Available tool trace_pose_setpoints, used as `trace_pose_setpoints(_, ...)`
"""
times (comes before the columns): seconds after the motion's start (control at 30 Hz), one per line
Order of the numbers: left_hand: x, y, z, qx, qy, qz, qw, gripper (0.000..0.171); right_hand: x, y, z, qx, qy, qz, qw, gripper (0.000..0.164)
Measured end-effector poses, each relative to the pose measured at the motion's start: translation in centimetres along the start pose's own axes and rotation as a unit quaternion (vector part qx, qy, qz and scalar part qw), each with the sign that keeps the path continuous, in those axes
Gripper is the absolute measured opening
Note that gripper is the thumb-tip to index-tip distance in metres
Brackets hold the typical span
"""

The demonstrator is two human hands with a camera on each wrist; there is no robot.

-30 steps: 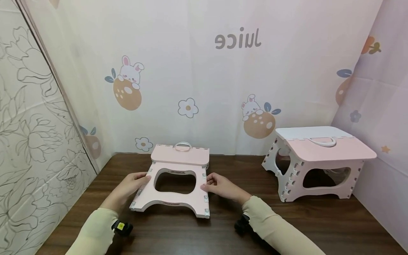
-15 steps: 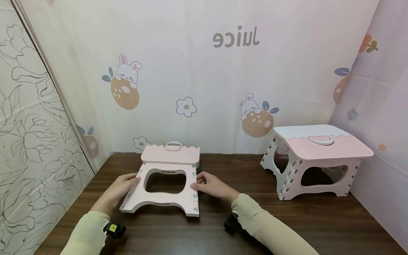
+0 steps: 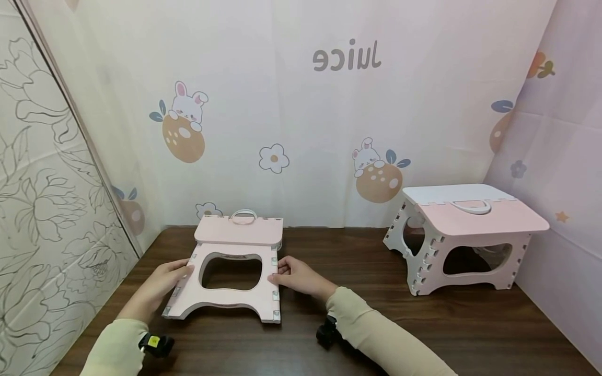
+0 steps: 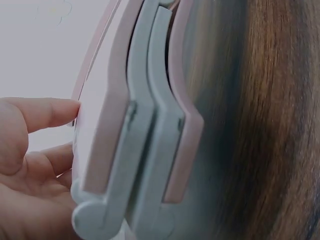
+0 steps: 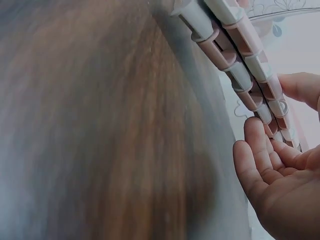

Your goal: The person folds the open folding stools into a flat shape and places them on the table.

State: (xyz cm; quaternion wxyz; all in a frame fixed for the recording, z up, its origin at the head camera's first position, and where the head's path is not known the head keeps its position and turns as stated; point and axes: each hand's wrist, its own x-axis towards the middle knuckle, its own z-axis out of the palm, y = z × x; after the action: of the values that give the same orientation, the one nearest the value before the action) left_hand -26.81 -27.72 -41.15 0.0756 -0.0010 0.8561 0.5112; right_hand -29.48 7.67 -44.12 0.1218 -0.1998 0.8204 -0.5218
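Observation:
A folded pink-and-white folding stool (image 3: 228, 296) is held at the left of the table, its white carry handle (image 3: 244, 212) at the far end. My left hand (image 3: 160, 284) grips its left edge, thumb over the top face. On the opposite edge my right hand (image 3: 301, 277) pinches the hinged side, with the thumb above and the fingers underneath. In the left wrist view the stool's layered panels (image 4: 102, 145) lie flat together at the fingers. The right wrist view shows its row of hinge knuckles (image 5: 240, 75) between thumb and fingers.
A second folding stool (image 3: 489, 222), pink and white, stands unfolded at the right of the dark wooden table (image 3: 357, 324). A printed curtain (image 3: 301, 104) hangs behind the table, with fabric walls at both sides.
Both hands have moved the folded stool left across the table, keeping their grip on its edges. The unfolded stool stays in place; the head view shifts slightly.

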Motion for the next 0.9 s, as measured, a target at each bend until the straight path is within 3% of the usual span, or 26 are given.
trace_pose_setpoints(0.2,-0.3,-0.4,-0.8,-0.031,-0.007,-0.023,0.9992,0.064,0.4,0.0,0.9,0.02,0.001,0.002,1.0,0.042)
trace_pose_setpoints(0.9,-0.7,-2.1,-3.2,-0.014,-0.003,-0.06,0.9981,0.064,1.9,-1.5,4.9,0.033,0.019,0.006,0.999,0.035)
